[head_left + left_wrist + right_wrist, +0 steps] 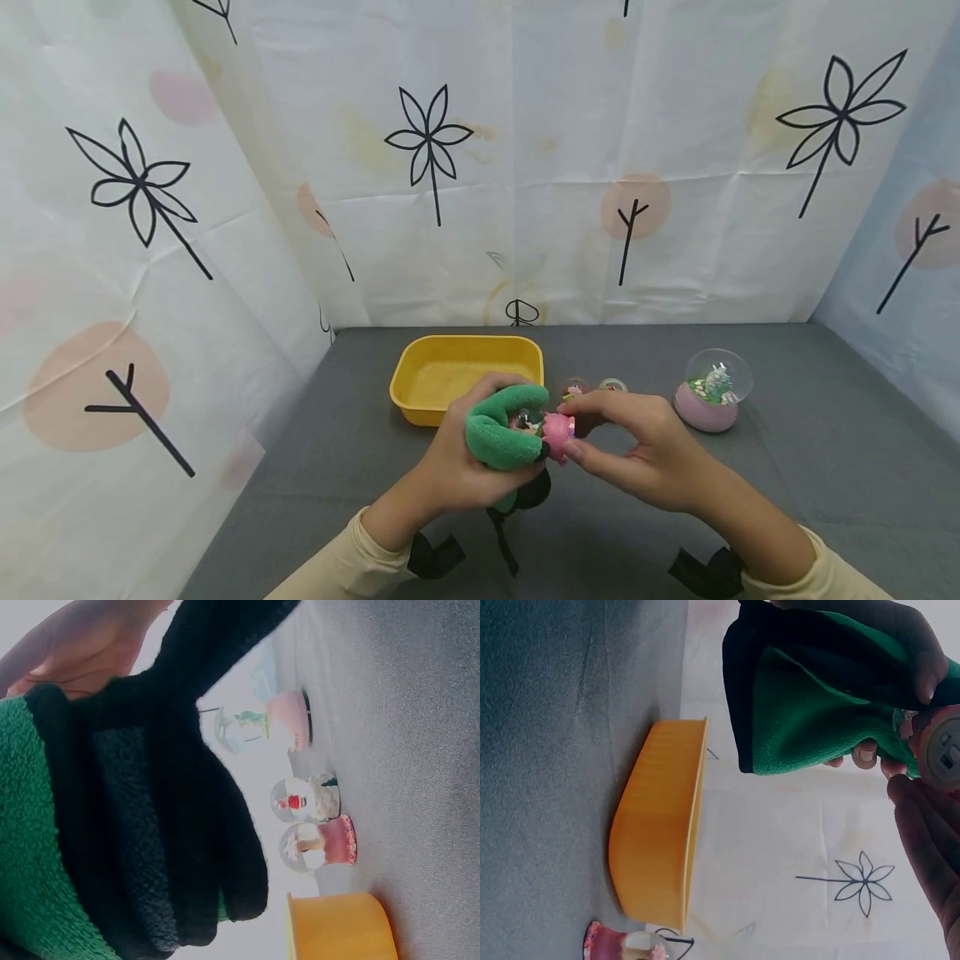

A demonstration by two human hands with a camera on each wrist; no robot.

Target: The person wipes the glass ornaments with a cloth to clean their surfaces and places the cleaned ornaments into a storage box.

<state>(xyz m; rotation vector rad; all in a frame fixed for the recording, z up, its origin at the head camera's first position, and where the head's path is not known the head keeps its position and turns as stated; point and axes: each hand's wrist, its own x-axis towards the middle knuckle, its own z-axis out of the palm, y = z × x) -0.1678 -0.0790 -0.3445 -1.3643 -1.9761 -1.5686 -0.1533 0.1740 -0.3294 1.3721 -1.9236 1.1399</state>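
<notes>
My left hand (450, 471) grips a green cloth (498, 429) with black edging, folded around the glass of a small snow globe. The globe's pink base (558, 435) sticks out of the cloth on the right. With thumb and fingers, my right hand (656, 454) pinches that base. In the right wrist view the base's round underside (945, 754) faces the camera. A dark part of the cloth (120, 825) fills much of the left wrist view and hides the held globe there. Most of the globe's glass is covered by the cloth.
Behind the hands, a yellow tub (405, 400) stands on the grey table (337, 467). Two small snow globes, one pink-based (341, 840) and one white-based (326, 801), stand beside it. Farther right is a larger snow globe (705, 408) with a pink base. Patterned cloth walls (525, 250) enclose the table.
</notes>
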